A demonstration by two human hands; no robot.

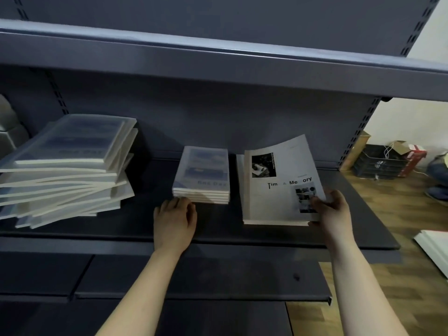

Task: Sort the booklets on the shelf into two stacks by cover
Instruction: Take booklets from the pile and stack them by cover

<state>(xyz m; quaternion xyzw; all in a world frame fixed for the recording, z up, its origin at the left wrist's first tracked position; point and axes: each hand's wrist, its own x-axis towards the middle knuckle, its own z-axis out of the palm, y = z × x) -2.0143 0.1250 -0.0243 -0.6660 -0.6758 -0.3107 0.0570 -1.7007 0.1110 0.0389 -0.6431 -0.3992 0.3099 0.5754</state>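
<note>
booklets lie in three groups on the dark shelf. at the left is a tall, messy pile, its copies fanned out at odd angles, with a blurred blue cover on top. near the middle stands a small, neat blue stack, edges squared. just right of it, apart by a narrow gap, is a white stack whose cover shows black-and-white photos and partly readable words that look like "time & memory".

the top booklet of the white stack is bent, its far edge curling up off the copies below while its near edge rests on them. the right grip is clamped on this booklet at the near right corner, thumb on the cover, fingers under the edge.

the left grip lies palm down on the shelf, fingers relaxed and apart from any hold, their tips touching the near left corner of the blue stack.

an upper shelf juts out above. to the right, on the wooden floor, sit a dark crate and a cardboard box.
</note>
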